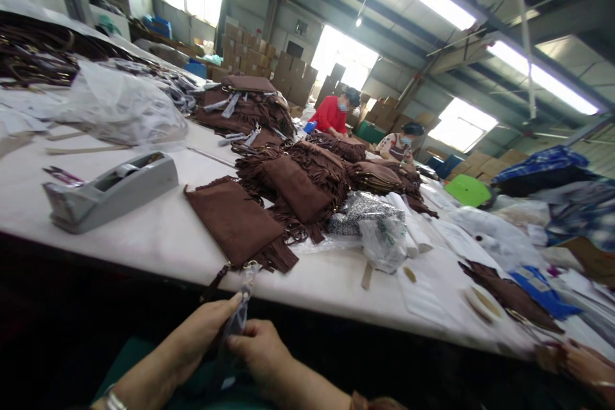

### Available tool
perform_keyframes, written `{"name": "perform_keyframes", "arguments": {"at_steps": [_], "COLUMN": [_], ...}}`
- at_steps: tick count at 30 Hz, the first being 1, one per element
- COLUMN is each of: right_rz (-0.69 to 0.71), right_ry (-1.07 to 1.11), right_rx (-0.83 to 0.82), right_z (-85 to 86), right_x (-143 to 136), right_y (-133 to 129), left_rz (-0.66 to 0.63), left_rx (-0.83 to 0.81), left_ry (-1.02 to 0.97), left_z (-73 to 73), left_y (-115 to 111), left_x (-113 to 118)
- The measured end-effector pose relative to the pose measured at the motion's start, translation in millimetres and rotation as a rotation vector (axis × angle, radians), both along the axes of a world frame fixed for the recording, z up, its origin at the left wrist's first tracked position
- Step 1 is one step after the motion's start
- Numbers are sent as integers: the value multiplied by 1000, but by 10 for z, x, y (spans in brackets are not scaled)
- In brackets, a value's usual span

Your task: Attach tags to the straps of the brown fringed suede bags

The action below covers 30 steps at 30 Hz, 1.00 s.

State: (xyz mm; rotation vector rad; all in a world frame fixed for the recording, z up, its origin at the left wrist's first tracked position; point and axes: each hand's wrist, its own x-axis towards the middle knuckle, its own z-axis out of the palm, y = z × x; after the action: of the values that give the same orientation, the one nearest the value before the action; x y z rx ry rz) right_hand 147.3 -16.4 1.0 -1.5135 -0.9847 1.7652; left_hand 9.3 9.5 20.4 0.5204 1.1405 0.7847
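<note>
A flat brown fringed bag [233,218] lies at the table's near edge, with a dark tassel [214,283] hanging from its corner. From a gold ring on the bag runs a strap wrapped in clear plastic [239,317], drooping over the edge. My left hand [206,327] pinches this wrapped strap near its metal clip, thumb on top. Just below, my right hand [259,346] grips the same strap between thumb and curled fingers. The strap's lower end is dim and hard to make out.
A grey tape dispenser [115,189] stands at left beside crumpled plastic [125,102]. Brown fringed bags [307,179] are piled mid-table. A co-worker's hand [589,362] is at lower right, near tape rolls [484,304]. Two masked people work across the table.
</note>
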Motion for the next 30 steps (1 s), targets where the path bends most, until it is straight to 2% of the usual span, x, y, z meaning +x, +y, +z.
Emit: {"name": "perform_keyframes", "arguments": {"at_steps": [3,9,15,19,24,30], "right_rz": [9,2,-24,-26,-13,16], "right_ry": [-1,45,46,52,68,87], "right_rx": [5,-71,-89,-93,-79,-67], "right_z": [52,97,75,85,64,42], "right_x": [2,-17,-38,-23,-3,-2], "right_y": [4,16,43,44,46,53], "left_rz": [-40,41,121,124,21,52], "left_rx": [28,-51,28,68,-40,-4], "left_ry": [34,-150,-5,76,-119,-89], "left_z": [-37,-114,-204,-159,-44,-60], "left_y": [35,64,85,86,97,101], "left_x": [31,59,124,119,45,97]}}
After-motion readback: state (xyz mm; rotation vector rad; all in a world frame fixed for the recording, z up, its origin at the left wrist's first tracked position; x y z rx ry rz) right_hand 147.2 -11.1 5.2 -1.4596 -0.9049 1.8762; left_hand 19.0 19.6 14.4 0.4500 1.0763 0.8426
